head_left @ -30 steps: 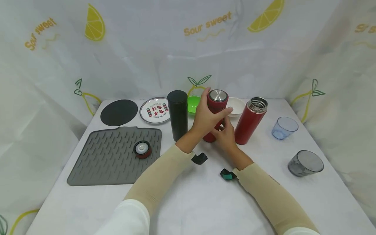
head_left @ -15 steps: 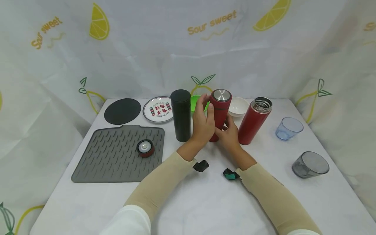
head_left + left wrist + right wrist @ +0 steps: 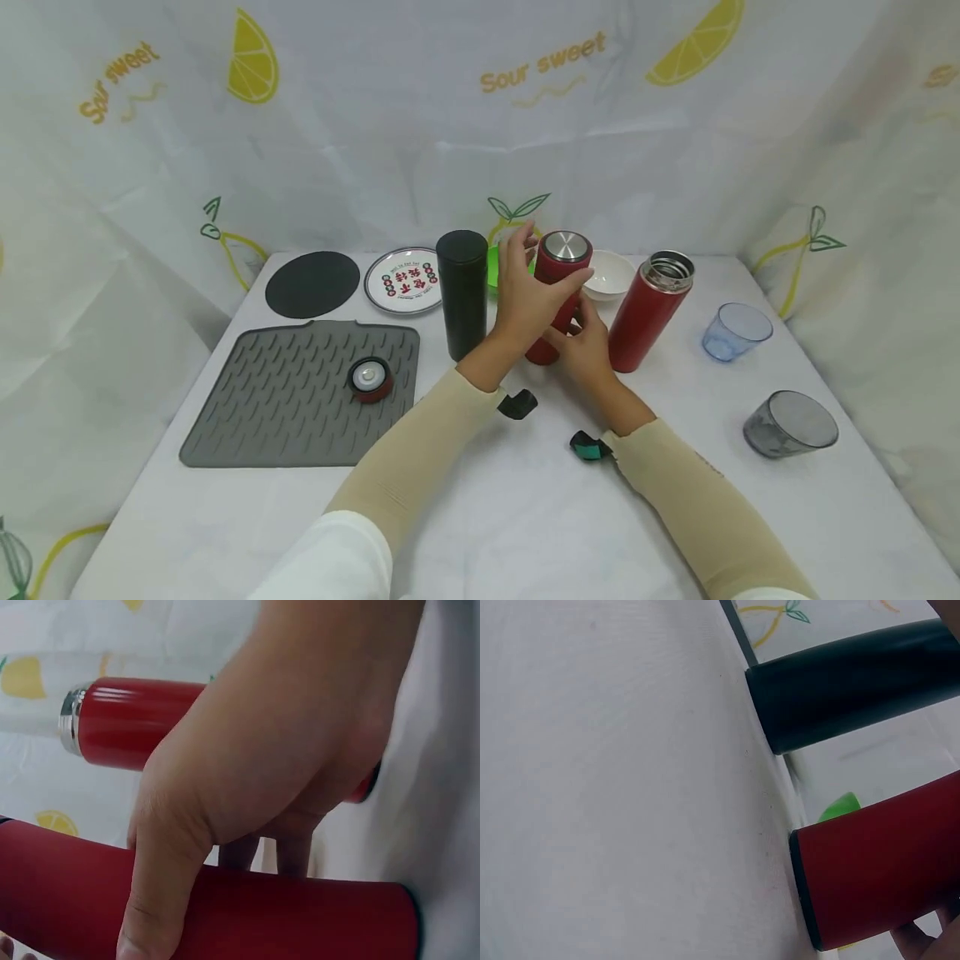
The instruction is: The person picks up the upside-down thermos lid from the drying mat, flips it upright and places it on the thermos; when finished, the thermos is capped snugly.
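A red thermos with a silver-topped lid (image 3: 566, 246) stands upright at the middle back. My right hand (image 3: 585, 342) grips its lower body from the right; the left wrist view shows that thumb laid across the red wall (image 3: 300, 919). Up by the lid, my left hand (image 3: 528, 304) has its thumb across the thermos front, while its fingers stand spread off to the left side. A second red thermos (image 3: 647, 321) with an uncovered steel neck tilts in the head view just right of my hands. A black tumbler (image 3: 462, 300) stands left of them.
On the grey ridged mat (image 3: 285, 417) lies a red and black lid (image 3: 370, 379), inside up. Behind are a black round mat (image 3: 311, 283), a printed plate (image 3: 405, 283) and a white bowl (image 3: 609, 273). Blue (image 3: 735, 329) and grey (image 3: 791, 425) glasses stand right.
My left hand drew its thumb back from the thermos, then swung it across the upper front again with fingers raised. My right hand keeps its grip. The head view shifted slightly.
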Action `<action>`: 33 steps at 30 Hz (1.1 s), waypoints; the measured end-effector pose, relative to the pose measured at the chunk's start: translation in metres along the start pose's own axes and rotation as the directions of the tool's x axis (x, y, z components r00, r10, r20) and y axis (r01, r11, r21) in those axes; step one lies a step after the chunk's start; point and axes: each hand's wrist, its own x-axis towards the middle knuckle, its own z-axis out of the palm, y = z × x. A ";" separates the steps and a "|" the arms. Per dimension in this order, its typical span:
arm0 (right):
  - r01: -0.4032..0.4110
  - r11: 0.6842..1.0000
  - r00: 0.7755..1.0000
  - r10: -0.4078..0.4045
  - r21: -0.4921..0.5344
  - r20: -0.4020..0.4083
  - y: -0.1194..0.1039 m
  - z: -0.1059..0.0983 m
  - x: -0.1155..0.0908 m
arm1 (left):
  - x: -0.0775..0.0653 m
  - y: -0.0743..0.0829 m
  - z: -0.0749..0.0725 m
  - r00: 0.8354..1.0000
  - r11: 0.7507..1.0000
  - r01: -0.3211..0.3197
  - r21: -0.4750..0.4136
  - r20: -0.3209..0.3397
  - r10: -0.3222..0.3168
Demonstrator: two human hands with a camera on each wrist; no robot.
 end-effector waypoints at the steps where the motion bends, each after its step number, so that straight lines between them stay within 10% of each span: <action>1: -0.002 1.000 1.000 0.002 0.001 -0.002 -0.001 0.001 0.000 | -0.004 -0.001 -0.003 0.999 1.000 -0.029 -0.005 -0.014 0.029; 9: 0.005 1.000 1.000 -0.005 -0.011 -0.002 -0.034 -0.001 -0.009 | -0.015 0.004 -0.014 0.996 0.995 -0.076 -0.071 0.029 0.078; 19: 0.017 1.000 1.000 -0.017 0.013 -0.002 -0.033 0.001 -0.010 | 0.015 0.001 0.001 0.975 0.990 0.142 -0.010 0.172 -0.138; 26: 0.002 1.000 1.000 -0.002 -0.006 -0.016 0.005 0.000 0.001 | -0.007 -0.003 -0.008 0.999 0.998 0.013 0.056 0.030 -0.015; 33: 0.048 0.999 0.999 -0.048 -0.024 -0.011 -0.022 0.002 -0.006 | -0.013 -0.008 -0.009 0.997 0.999 -0.036 -0.011 0.066 0.036</action>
